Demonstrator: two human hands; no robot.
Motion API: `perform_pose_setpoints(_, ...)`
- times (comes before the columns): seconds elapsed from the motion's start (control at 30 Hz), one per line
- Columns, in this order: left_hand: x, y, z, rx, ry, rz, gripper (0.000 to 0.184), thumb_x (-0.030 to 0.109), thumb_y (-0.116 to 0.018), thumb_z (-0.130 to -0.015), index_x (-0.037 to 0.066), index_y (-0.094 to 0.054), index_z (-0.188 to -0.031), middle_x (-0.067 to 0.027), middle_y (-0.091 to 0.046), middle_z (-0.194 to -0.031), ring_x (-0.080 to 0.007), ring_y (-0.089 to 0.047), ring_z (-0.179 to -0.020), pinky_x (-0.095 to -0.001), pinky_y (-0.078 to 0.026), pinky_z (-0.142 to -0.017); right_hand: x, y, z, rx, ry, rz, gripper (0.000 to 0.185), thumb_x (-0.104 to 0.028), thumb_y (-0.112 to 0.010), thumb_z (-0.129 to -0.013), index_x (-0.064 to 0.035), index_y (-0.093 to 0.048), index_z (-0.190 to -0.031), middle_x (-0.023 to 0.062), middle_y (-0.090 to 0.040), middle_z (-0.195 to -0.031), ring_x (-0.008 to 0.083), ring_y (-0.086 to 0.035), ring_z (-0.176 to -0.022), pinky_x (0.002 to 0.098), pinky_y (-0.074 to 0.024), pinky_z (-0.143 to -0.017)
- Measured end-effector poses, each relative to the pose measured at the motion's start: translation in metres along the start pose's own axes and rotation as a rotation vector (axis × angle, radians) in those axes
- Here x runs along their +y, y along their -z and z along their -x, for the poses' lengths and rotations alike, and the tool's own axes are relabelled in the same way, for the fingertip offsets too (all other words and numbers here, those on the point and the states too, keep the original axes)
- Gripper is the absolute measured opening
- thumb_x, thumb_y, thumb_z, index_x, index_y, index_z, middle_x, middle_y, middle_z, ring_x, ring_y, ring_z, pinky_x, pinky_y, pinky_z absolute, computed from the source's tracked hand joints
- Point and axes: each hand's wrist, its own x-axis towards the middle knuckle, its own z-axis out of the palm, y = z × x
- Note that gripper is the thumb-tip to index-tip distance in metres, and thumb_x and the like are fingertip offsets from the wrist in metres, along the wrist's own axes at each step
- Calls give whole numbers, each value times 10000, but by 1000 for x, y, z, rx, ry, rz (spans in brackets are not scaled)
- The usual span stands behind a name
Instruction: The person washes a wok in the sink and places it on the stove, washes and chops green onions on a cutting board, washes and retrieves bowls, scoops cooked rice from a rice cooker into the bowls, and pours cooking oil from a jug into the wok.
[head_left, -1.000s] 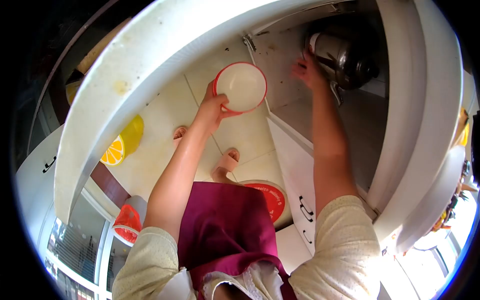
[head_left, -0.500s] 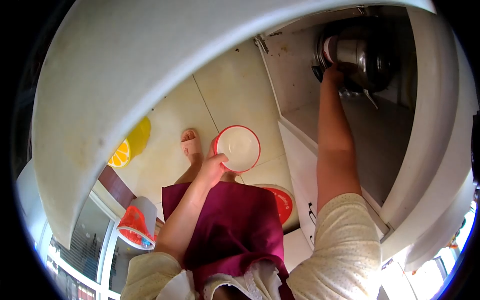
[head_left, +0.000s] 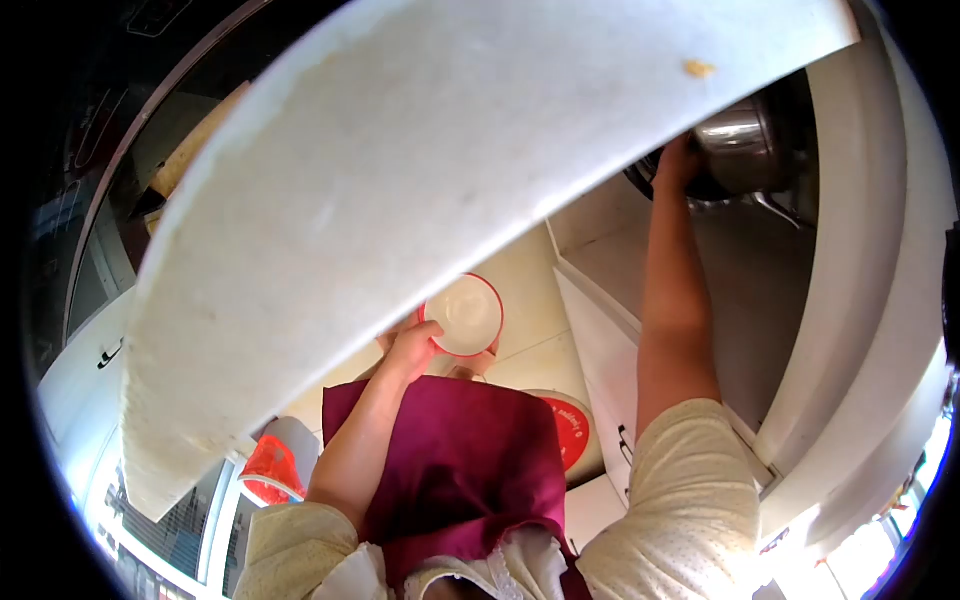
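Note:
My left hand [head_left: 414, 350] grips the edge of a white bowl [head_left: 466, 316] with a red rim, thumb over the rim. The bowl's inside faces up and looks bare. Deep in the open cabinet [head_left: 640, 255], my right hand [head_left: 679, 160] is beside a shiny metal pot [head_left: 738, 150]. Its fingers are hidden by shadow and the countertop edge, so I cannot tell whether they hold anything. Dark cookware surrounds the pot, and a thin metal handle [head_left: 778, 210] sticks out below it.
A pale countertop [head_left: 400, 150] hangs over much of the view. The cabinet door [head_left: 600, 355] stands open beside my right arm. A round red lid [head_left: 567, 435] is on the floor near the apron [head_left: 460, 470]. A bin with a red bag [head_left: 272, 465] stands at lower left.
The view has shifted, so the countertop covers more of the floor and cabinet. The yellow item on the floor and the red-and-white thing by my right hand are hidden now. My left hand keeps the bowl.

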Motion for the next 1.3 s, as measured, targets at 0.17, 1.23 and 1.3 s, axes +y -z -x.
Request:
perform_pose_setpoints(0.17, 9, -13, 1, -29, 54, 28, 628, -43, -407, -745, 99, -311, -1349, -107, -427, -1278, -261, -442, -1172, -467, -456, -899, 54, 12, -64, -188, -485, -302, 619, -371, -584, -859, -69, -359, -1350, 150, -350, -1368, 313, -402, -1206, 408, -487, -884)
perform_pose_setpoints(1.23, 83, -69, 191, -141, -261, -631, 448, 18, -542, -837, 50, -414, -1266, -98, -534, -1210, -191, -488, -1146, -305, -370, -977, -33, 77, 35, -953, -493, 190, 488, -54, -633, -720, -114, -504, -1187, 90, -554, -1082, 248, -597, -920, 381, -557, -667)
perform_pose_setpoints(1.3, 105, -86, 217, -97, -342, -743, 447, 17, -547, -840, 44, -413, -1266, -120, -543, -1211, -212, -507, -1142, -313, -384, -966, -55, 67, 93, -715, -448, 209, 484, -30, -579, -729, -94, -493, -1201, 95, -556, -1095, 253, -595, -937, 384, -562, -674)
